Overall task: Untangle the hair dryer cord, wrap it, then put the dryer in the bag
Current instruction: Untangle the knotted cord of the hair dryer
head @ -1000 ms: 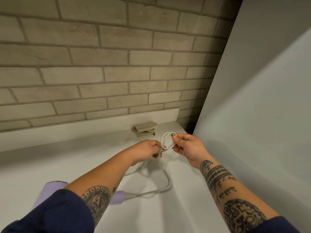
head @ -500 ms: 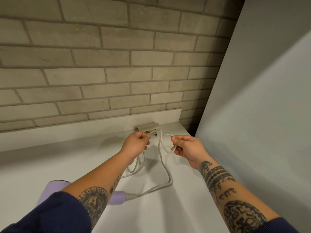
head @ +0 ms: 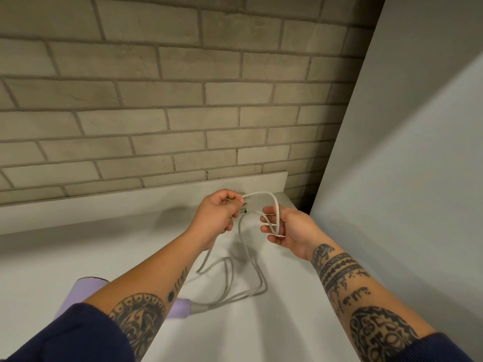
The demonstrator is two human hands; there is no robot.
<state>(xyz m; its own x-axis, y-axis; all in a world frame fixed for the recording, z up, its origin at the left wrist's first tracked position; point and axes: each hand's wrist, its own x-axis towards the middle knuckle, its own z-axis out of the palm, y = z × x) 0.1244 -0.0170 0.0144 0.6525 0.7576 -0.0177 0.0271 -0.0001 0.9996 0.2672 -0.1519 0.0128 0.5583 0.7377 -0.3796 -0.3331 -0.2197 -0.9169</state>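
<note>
A lilac hair dryer (head: 180,308) lies on the white counter (head: 261,335), mostly hidden under my left forearm. Its pale grey cord (head: 248,259) runs from the handle end in loose loops across the counter and rises to both hands. My left hand (head: 218,215) pinches the cord between thumb and fingers, held above the counter. My right hand (head: 287,228) holds small loops of the cord around its curled fingers, a short way to the right. A stretch of cord arcs between the two hands. The bag is largely hidden behind my left hand.
A brick wall (head: 156,100) rises behind the counter, with a low white backsplash (head: 104,202) along it. A tall pale panel (head: 405,178) closes the right side. A small beige object with a green bit (head: 244,210) peeks out behind my left hand.
My hands were together on a small coil, then drew apart. Now the left hand has risen with a strand arcing over to the right hand, and more cord lies looped on the counter.
</note>
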